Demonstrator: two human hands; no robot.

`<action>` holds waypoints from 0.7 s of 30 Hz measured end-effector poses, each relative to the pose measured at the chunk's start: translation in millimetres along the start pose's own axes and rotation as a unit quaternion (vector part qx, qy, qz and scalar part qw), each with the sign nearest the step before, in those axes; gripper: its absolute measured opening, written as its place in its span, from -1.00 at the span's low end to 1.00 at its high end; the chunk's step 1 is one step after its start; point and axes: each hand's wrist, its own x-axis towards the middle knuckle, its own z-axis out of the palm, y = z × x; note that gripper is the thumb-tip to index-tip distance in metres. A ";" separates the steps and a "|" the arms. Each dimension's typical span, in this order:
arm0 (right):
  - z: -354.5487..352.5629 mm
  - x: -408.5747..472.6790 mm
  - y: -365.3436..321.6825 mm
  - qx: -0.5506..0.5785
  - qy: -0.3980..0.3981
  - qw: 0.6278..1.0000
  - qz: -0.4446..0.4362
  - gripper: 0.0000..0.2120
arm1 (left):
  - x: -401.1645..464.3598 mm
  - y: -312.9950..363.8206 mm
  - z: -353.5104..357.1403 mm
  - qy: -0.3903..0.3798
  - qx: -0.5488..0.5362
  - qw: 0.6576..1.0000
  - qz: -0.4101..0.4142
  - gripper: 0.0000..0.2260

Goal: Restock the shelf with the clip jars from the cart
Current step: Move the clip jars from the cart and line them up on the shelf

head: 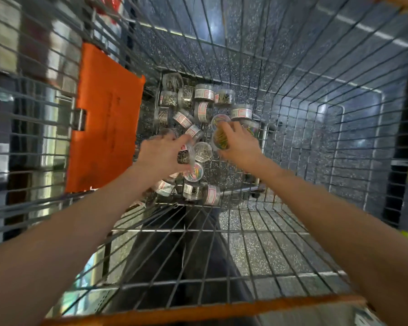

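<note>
- A wire shopping cart (pixel 292 128) holds the load on its mesh floor.
- Small clear clip jars (pixel 204 92) lie heaped beyond, beneath and between both hands.
- An orange flap (pixel 104 118) hangs left of the left hand (pixel 161 155).

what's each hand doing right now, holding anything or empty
Left hand: fingers curled round a clear clip jar.
Right hand: gripping a jar of coloured clips.

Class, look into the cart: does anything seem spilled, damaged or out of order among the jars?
Nothing looks spilled or broken. The jars lie in a loose heap on the cart floor, some upright, some tipped on their sides, none visibly open. The left hand and right hand each grip jars.
</note>
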 end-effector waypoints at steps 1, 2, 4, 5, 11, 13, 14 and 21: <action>-8.1 -3.1 -3.4 -0.003 0.003 1.000 -0.010 -0.32 | -2.9 -1.4 -5.5 0.008 -0.002 1.000 -0.005 -0.34; -15.7 -6.2 -7.2 -0.006 0.009 1.000 -0.021 -0.32 | -6.6 -2.5 -11.9 0.013 0.001 1.000 -0.014 -0.33; -30.0 -12.8 -15.0 -0.016 0.022 0.999 -0.045 -0.34 | -15.1 -4.6 -24.8 0.023 0.012 0.999 -0.032 -0.32; -37.1 -16.2 -19.3 -0.022 0.028 0.998 -0.059 -0.35 | -19.6 -5.8 -31.4 0.033 0.014 0.999 -0.038 -0.31; -77.2 -34.0 -49.6 -0.061 0.036 0.990 -0.125 -0.33 | -46.0 -16.5 -65.3 0.061 -0.006 0.996 -0.066 -0.34; -90.7 -40.5 -60.5 -0.074 0.046 0.984 -0.153 -0.31 | -54.1 -22.3 -74.6 0.067 -0.015 0.995 -0.069 -0.35; -97.9 -44.1 -66.1 -0.080 0.047 0.983 -0.161 -0.31 | -58.8 -25.2 -79.7 0.065 -0.021 0.995 -0.069 -0.34; -142.5 -72.3 -108.2 -0.095 0.052 0.975 -0.195 -0.36 | -106.9 -42.6 -113.0 0.069 -0.074 0.991 -0.084 -0.24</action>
